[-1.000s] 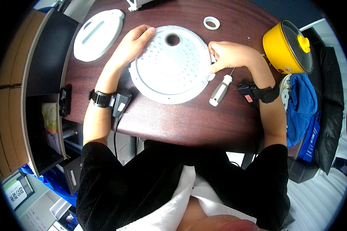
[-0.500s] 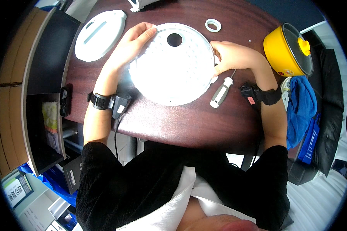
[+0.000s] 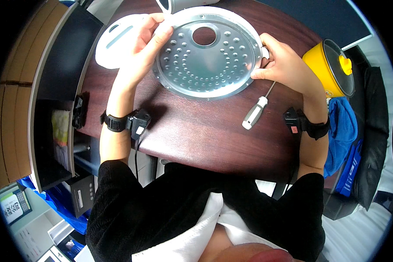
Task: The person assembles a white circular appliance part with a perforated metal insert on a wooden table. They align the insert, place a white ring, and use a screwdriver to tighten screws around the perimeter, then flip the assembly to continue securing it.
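My two hands hold a round lid with a dimpled metal inner plate (image 3: 209, 67) at its opposite edges, tilted above the dark wood table. My left hand (image 3: 145, 50) grips the upper left rim, thumb on the metal face. My right hand (image 3: 280, 61) pinches the right rim beside a small white tab. The plate has a round hole near its far edge. Below my right hand a screwdriver (image 3: 255, 114) with a grey and white handle lies on the table. Partly behind my left hand rests a white oval cover (image 3: 114, 46) with a long slot.
A yellow pot (image 3: 321, 67) with a yellow-knobbed lid stands at the right, above a blue cloth (image 3: 341, 124). At the far edge lies a white cylindrical part (image 3: 185, 4). An open shelf (image 3: 52, 109) borders the table's left side. A cable hangs from my left wrist strap.
The lid has tilted and moved away from me, so glare has gone and its dimples show. Both hands keep their grip. The white ring on the table is no longer visible.
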